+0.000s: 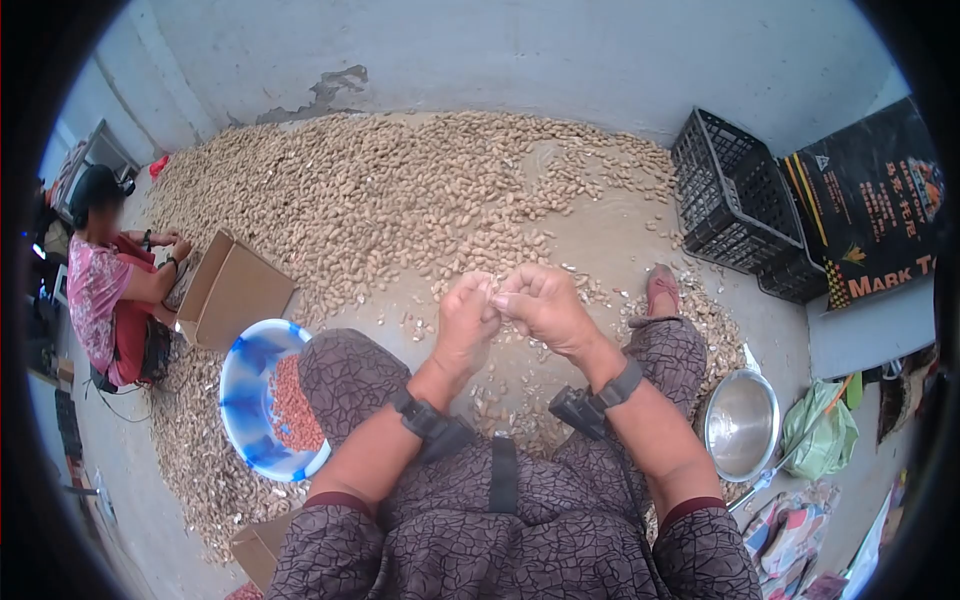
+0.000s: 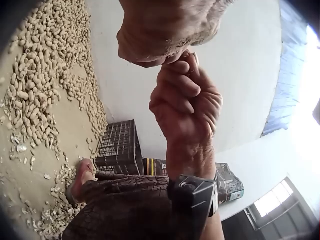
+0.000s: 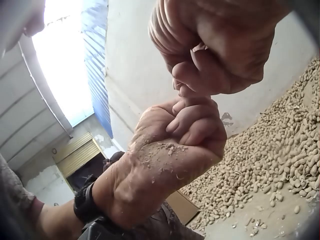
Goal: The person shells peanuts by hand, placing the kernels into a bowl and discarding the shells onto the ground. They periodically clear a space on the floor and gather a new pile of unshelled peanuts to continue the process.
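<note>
Both hands meet in front of the body, fingertips together above the floor. My left hand [image 1: 466, 325] has curled fingers and pinches a small pale peanut [image 1: 494, 287], mostly hidden by the fingertips. From the other side my right hand [image 1: 548, 306] pinches it with thumb and forefinger. Dusty shell crumbs cling to the left palm [image 3: 165, 155] in the right wrist view. Unshelled peanuts [image 1: 400, 190] spread in a thick layer across the floor ahead. Reddish shelled kernels [image 1: 295, 405] lie in a blue-and-white basin [image 1: 238, 400] beside the left knee.
A metal bowl [image 1: 712, 430] stands by the right leg, near a green bag [image 1: 822, 430]. Black crates [image 1: 735, 190] stand by the wall at right. A cardboard box [image 1: 240, 295] and another seated person [image 1: 115, 280] are at left. Empty shells [image 1: 200, 440] litter the floor.
</note>
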`<action>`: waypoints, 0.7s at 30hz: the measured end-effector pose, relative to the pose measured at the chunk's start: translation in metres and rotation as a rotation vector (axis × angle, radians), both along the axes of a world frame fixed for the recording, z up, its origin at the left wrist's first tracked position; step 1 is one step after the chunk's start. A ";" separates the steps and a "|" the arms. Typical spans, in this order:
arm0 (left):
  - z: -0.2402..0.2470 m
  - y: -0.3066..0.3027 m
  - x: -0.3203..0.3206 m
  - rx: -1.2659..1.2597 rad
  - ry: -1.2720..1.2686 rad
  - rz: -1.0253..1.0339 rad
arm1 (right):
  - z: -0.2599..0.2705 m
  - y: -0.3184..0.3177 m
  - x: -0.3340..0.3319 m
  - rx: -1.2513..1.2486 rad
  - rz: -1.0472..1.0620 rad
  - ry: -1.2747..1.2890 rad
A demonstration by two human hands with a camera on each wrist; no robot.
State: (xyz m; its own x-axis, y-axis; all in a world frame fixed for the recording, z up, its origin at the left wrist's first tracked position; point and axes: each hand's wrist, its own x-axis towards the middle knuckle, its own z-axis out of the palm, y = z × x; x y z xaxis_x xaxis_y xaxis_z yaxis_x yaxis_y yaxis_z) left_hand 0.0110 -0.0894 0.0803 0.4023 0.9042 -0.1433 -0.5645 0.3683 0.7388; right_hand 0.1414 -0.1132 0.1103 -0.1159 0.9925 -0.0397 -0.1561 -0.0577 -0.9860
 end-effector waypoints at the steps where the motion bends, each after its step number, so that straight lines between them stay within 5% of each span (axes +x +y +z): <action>1: 0.000 0.000 -0.001 -0.001 0.000 0.001 | 0.000 0.000 -0.001 0.010 0.011 0.040; 4: 0.002 0.002 -0.002 -0.078 -0.104 -0.047 | 0.005 0.000 0.001 -0.030 0.040 0.107; 7: 0.006 0.003 -0.002 -0.048 0.123 -0.120 | 0.010 0.000 0.009 -0.096 0.026 0.113; 9: 0.005 0.005 -0.004 0.214 0.642 -0.263 | 0.012 0.001 0.015 -0.110 0.032 0.150; 14: 0.007 0.008 -0.014 0.051 0.475 -0.237 | 0.019 0.000 0.024 -0.130 0.060 0.162; 17: 0.006 0.006 -0.010 -0.006 0.355 -0.269 | 0.017 0.001 0.022 -0.071 0.035 -0.089; 19: 0.003 0.004 -0.007 -0.031 0.377 -0.259 | 0.010 0.003 0.016 0.218 -0.082 -0.580; 21: -0.001 0.004 -0.006 -0.120 0.235 -0.299 | 0.009 0.001 0.013 0.263 -0.094 -0.642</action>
